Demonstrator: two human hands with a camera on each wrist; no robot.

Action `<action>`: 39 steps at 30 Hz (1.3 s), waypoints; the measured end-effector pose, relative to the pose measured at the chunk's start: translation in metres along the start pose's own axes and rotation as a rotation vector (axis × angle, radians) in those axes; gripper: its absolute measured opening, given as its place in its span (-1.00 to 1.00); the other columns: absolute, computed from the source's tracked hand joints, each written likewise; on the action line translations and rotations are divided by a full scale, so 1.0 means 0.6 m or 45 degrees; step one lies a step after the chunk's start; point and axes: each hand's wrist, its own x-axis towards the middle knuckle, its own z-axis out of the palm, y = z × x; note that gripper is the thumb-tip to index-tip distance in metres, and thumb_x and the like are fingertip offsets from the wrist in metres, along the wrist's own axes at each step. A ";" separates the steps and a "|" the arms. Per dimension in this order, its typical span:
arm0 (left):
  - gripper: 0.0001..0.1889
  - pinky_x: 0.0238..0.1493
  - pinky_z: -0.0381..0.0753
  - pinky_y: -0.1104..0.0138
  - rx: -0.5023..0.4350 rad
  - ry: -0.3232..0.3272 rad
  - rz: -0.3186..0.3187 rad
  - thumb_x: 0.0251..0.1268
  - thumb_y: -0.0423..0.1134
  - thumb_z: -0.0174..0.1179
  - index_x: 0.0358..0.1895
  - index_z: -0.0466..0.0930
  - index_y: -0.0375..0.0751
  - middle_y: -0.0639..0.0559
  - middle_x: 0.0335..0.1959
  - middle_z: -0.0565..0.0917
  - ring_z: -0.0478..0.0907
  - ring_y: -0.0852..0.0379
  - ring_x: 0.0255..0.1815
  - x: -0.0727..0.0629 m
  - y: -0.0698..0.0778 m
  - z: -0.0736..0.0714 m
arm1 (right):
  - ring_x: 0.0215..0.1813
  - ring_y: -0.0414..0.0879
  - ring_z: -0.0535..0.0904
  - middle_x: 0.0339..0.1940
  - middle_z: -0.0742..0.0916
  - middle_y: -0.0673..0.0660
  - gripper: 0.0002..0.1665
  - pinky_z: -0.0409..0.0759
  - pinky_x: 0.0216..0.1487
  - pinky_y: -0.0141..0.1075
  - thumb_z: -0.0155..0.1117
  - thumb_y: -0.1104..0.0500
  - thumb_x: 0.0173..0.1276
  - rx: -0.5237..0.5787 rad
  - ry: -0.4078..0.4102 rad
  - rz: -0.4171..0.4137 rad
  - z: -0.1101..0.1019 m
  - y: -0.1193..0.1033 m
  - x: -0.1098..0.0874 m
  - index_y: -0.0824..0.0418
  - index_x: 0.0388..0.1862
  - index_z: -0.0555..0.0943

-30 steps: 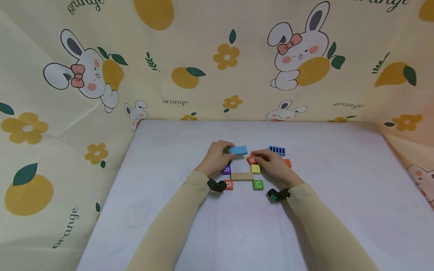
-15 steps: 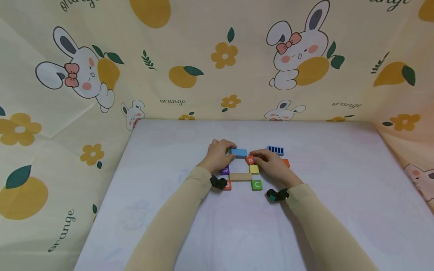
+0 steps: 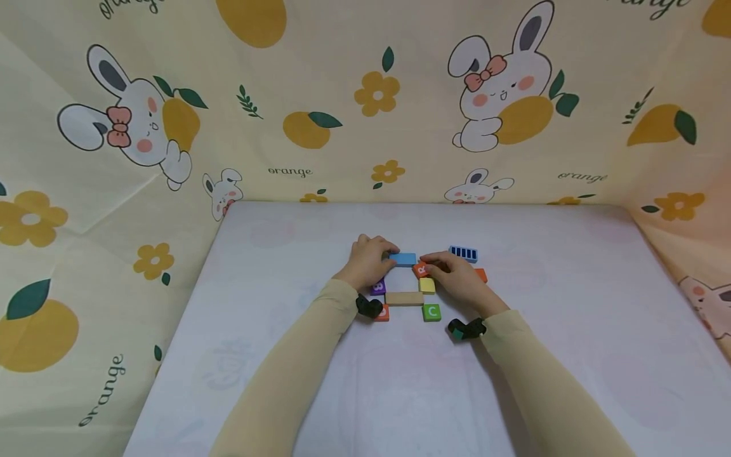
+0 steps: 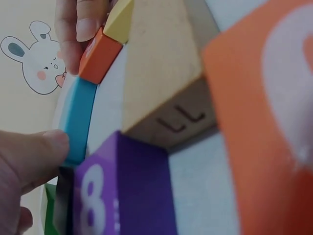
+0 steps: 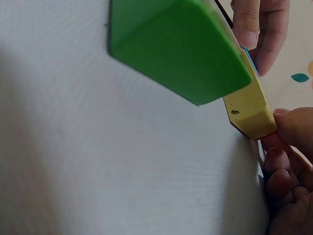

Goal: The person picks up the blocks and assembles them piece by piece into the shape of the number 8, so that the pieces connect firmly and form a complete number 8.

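My left hand (image 3: 368, 261) holds the left end of a light blue rectangular block (image 3: 405, 259), its thumb against the block in the left wrist view. The block's right end meets an orange letter block (image 3: 421, 270), which my right hand (image 3: 457, 276) grips with its fingertips. A yellow block (image 3: 427, 286) sits just below the orange one. Nearer me, a tan wooden plank (image 3: 404, 299) lies across, with a purple block (image 4: 122, 188) at its upper left. A dark block (image 4: 63, 196) and a green block (image 4: 47, 210) stand beside the left thumb, mostly hidden in the head view.
Below the plank lie a green block marked C (image 3: 431, 312) and an orange block (image 3: 384, 313), partly behind the left wrist camera (image 3: 369, 308). A blue block with dark bars (image 3: 463, 254) and another orange block (image 3: 481, 275) lie beyond the right hand. A patterned backdrop borders the white table (image 3: 285, 393).
The light blue block has shifted slightly right and towards me, and now lies level against the orange letter block. My left hand moved with it; the right hand stayed nearly still.
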 end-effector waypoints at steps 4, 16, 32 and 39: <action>-0.70 0.01 0.23 0.24 -0.022 -0.001 -0.015 0.37 -0.06 0.18 0.13 0.63 0.14 0.16 0.10 0.57 0.24 0.10 -0.05 -0.001 -0.002 -0.003 | 0.10 0.00 0.43 0.10 0.56 0.01 -0.64 0.38 0.18 0.01 0.12 -0.09 0.47 -0.002 -0.002 -0.003 -0.001 0.000 0.000 -0.13 0.18 0.55; -0.71 -0.03 0.23 0.24 -0.013 0.025 0.014 0.34 -0.04 0.21 0.10 0.65 0.13 0.15 0.07 0.59 0.26 0.10 -0.08 0.006 -0.003 0.003 | 0.06 -0.01 0.45 0.06 0.57 0.00 -0.65 0.41 0.13 -0.03 0.12 -0.09 0.47 0.005 0.002 -0.021 0.001 0.002 0.002 -0.10 0.17 0.56; -0.70 -0.02 0.24 0.24 -0.069 -0.003 -0.027 0.34 -0.04 0.21 0.11 0.64 0.14 0.15 0.08 0.59 0.25 0.10 -0.05 -0.002 -0.001 -0.002 | 0.06 0.03 0.42 0.07 0.56 0.04 -0.64 0.41 0.13 -0.04 0.14 -0.09 0.46 0.010 -0.022 0.024 -0.001 0.000 0.002 -0.12 0.19 0.54; -0.69 -0.01 0.24 0.24 -0.094 -0.003 -0.023 0.34 -0.06 0.22 0.12 0.64 0.13 0.15 0.10 0.59 0.25 0.09 -0.05 -0.004 0.000 -0.003 | 0.06 0.02 0.43 0.07 0.56 0.04 -0.64 0.42 0.11 -0.05 0.14 -0.08 0.46 0.021 -0.007 0.010 0.001 0.003 0.003 -0.11 0.18 0.55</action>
